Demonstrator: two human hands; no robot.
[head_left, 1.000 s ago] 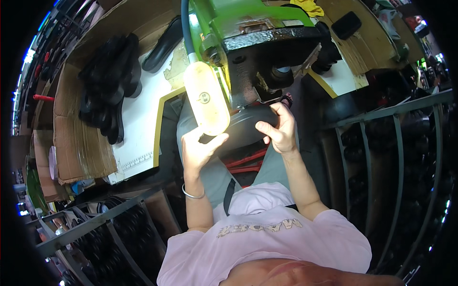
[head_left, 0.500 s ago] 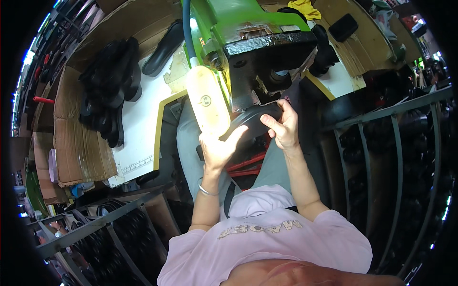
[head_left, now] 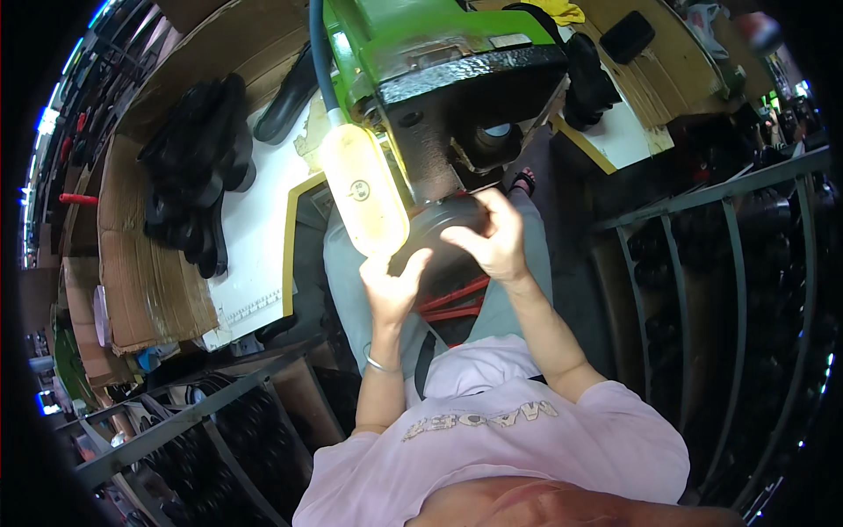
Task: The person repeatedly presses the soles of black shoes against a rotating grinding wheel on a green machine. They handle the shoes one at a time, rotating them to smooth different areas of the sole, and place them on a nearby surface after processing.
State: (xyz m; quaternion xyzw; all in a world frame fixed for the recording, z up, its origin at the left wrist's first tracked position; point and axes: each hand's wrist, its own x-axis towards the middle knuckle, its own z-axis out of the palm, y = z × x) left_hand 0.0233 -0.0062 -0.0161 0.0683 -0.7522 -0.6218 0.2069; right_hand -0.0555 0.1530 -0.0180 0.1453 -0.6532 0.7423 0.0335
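Both my hands hold a black shoe sole under the black-edged head of a green machine. My left hand has its fingers behind the sole's near left end and its thumb on the near side. Gripping the far right end, my right hand has its thumb across the sole and its fingers curled over the rim. The sole's upper edge touches or sits just below the machine's working part; the exact contact is hidden. A lit yellow-white lamp hangs right above my left hand.
Black soles lie piled at left on a white table edged with cardboard. More dark soles sit right of the machine, near a yellow cloth. Metal racks stand at both sides. Red bars show below the sole.
The sole has turned, showing more of its broad face. My right hand has shifted left and its thumb lies farther across. The whole view has shifted slightly, moving the machine and lamp left.
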